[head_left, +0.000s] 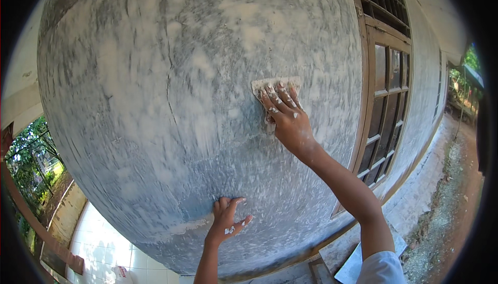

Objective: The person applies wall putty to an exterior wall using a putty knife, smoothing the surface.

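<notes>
My right hand is closed on a flat, whitish putty spreader, its wide edge upward against the wall. White putty flecks stick to those fingers and knuckles. Grey and white streaks cover the wall, and a thin crack runs down it left of the spreader. Lower down, my left hand is at the wall with its fingers apart and nothing in it; whether it presses on the surface I cannot tell. White blobs cling to its thumb side.
A wooden-framed window with several panes is set in the wall at right. Beyond it runs a dirt path. A pale flat board lies near my right elbow. White floor tiles and a small plastic bag are at lower left.
</notes>
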### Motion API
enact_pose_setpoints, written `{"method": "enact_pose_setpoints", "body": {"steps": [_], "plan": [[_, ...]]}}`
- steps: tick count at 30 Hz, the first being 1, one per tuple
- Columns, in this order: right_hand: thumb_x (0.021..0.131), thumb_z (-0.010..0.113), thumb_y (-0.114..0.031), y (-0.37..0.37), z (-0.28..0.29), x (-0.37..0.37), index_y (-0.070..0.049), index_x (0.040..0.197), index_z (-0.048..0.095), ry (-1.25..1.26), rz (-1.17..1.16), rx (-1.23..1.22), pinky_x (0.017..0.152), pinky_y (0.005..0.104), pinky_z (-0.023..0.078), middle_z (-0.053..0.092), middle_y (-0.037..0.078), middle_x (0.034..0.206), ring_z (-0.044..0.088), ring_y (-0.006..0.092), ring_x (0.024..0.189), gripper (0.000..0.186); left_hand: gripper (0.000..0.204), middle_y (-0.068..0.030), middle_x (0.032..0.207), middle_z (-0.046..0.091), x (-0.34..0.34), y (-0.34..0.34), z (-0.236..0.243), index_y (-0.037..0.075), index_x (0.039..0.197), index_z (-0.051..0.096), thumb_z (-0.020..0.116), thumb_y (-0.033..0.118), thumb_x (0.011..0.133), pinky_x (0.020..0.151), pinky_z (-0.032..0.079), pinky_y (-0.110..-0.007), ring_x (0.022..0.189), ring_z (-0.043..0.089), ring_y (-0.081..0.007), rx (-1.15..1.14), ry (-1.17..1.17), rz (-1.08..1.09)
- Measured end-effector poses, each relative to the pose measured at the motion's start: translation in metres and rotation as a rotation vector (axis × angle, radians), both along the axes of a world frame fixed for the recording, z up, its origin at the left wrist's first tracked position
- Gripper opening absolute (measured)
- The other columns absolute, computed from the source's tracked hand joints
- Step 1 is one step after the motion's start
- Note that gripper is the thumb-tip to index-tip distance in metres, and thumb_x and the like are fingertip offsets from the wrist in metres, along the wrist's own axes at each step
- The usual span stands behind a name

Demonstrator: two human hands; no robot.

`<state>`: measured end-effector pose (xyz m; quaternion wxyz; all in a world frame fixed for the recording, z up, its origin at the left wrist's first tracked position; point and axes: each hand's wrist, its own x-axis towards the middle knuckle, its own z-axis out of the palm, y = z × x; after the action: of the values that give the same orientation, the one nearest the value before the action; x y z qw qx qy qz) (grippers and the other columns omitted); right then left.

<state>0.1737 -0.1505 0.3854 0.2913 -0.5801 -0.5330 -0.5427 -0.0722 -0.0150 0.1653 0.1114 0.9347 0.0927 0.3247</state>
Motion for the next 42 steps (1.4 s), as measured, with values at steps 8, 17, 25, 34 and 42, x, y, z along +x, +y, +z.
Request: {"method": "enact_pose_setpoints", "body": {"steps": [8,17,25,34,42], "plan": [[0.085,0.072,-0.010,-0.018,-0.087,-0.018,-0.006,0.140,0.063,0.112,0.006,-0.196,0.125,0.0538,0.031,0.065,0.015,0.141,0.051,0.0335,0.143,0.057,0.063,-0.0126,0.112,0.047,0.002,0.002,-0.002,0.014,0.139,0.057,0.085,0.039,0.088,0.098,0.035,-0.044,0.104,0.041,-0.0312,-0.038,0.038,0.022],[0.075,0.071,-0.001,-0.061,-0.067,-0.029,-0.015,0.113,0.081,0.275,0.017,-0.498,0.076,0.0404,0.061,0.079,0.008,0.106,0.077,0.0263,0.089,0.041,0.058,-0.0107,0.112,0.047,0.006,0.014,-0.016,0.016,0.136,0.060,0.079,0.047,0.092,0.094,0.033,-0.045,0.099,0.041,-0.0294,0.009,-0.030,-0.018],[0.078,0.076,-0.005,-0.042,0.068,-0.006,-0.008,0.107,0.082,0.254,-0.115,-0.538,0.077,0.0429,0.059,0.077,0.020,0.092,0.075,0.0363,0.084,0.030,0.057,-0.0094,0.111,0.047,0.006,0.011,-0.016,0.016,0.136,0.060,0.076,0.051,0.093,0.096,0.032,-0.045,0.099,0.041,-0.0286,-0.032,-0.043,-0.008],[0.082,0.067,0.004,-0.028,0.075,-0.008,-0.009,0.129,0.072,-0.051,0.049,-0.103,0.106,0.0414,0.054,0.072,0.012,0.127,0.068,0.0296,0.119,0.048,0.059,-0.0103,0.114,0.047,0.003,0.007,-0.011,0.016,0.138,0.058,0.081,0.043,0.091,0.098,0.033,-0.044,0.102,0.041,-0.0287,-0.031,-0.039,-0.010],[0.079,0.074,-0.004,-0.022,-0.079,-0.022,-0.003,0.130,0.069,0.051,0.014,-0.151,0.118,0.0491,0.044,0.072,0.016,0.127,0.065,0.0336,0.127,0.051,0.057,-0.0104,0.115,0.047,0.007,0.010,-0.010,0.015,0.137,0.058,0.081,0.041,0.091,0.099,0.034,-0.044,0.103,0.042,-0.0292,-0.031,-0.011,-0.039]]}}
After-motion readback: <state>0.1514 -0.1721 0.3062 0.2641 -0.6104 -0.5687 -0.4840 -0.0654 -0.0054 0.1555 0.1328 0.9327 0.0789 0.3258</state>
